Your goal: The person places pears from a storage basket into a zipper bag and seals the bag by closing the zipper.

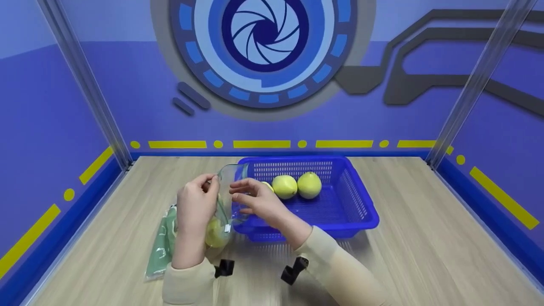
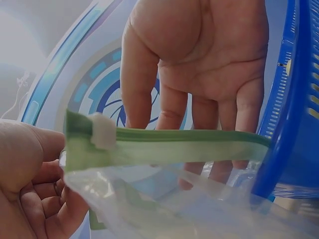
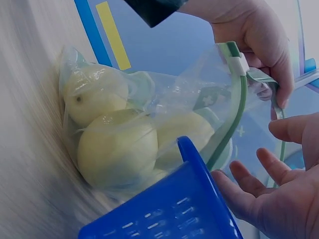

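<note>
My left hand pinches the upper edge of a clear zip bag with green zip strips and a white slider. The bag's mouth gapes, and several round yellow-green fruits lie in its lower part. At the mouth is my right hand, its fingers spread and holding nothing. Through the film some of its fingertips show in the left wrist view. Just right of the bag stands a blue basket with pale green fruits in it, one partly hidden behind my right hand.
Left of the bag, a green and clear plastic packet lies flat on the wooden table, partly covered by my left forearm. Blue printed walls enclose the table at the back and both sides.
</note>
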